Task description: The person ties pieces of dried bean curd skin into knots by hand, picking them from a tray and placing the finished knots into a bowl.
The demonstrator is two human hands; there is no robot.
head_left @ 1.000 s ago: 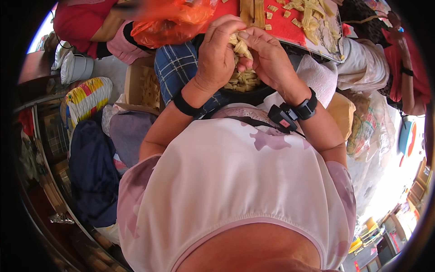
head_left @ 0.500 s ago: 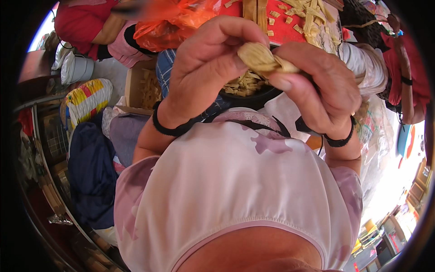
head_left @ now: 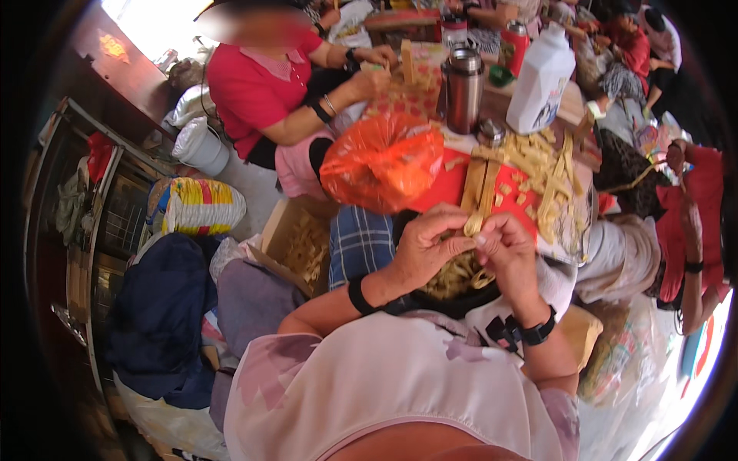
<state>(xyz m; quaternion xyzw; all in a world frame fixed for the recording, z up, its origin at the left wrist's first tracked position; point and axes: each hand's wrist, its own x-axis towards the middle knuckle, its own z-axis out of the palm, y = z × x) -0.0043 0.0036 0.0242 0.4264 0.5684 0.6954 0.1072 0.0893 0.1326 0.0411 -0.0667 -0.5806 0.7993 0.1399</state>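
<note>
A small folded pale-yellow strip (head_left: 473, 224) is pinched between my two hands above the front of the red work surface (head_left: 440, 192). My left hand (head_left: 425, 250) grips it from the left, thumb and forefinger closed. From the other side my right hand (head_left: 509, 250) holds it with thumb and fingers pressed together; a strip end loops below that hand. Under both hands is a dark basin (head_left: 415, 296) containing many similar pale pieces (head_left: 452, 283). Just beyond the fingers lies a wooden block with a lengthwise groove (head_left: 480, 180).
Loose strips (head_left: 555, 180) and cut squares lie right of the block. An orange plastic bag (head_left: 380, 165), a steel flask (head_left: 464, 92) and a white jug (head_left: 540, 81) stand farther back. A cardboard box (head_left: 288, 230) is at left. A person in red (head_left: 261, 100) works at far left.
The view has tipped up, showing more of the table and people beyond. My hands appear lower and farther from the camera, still pinching the folded strip.
</note>
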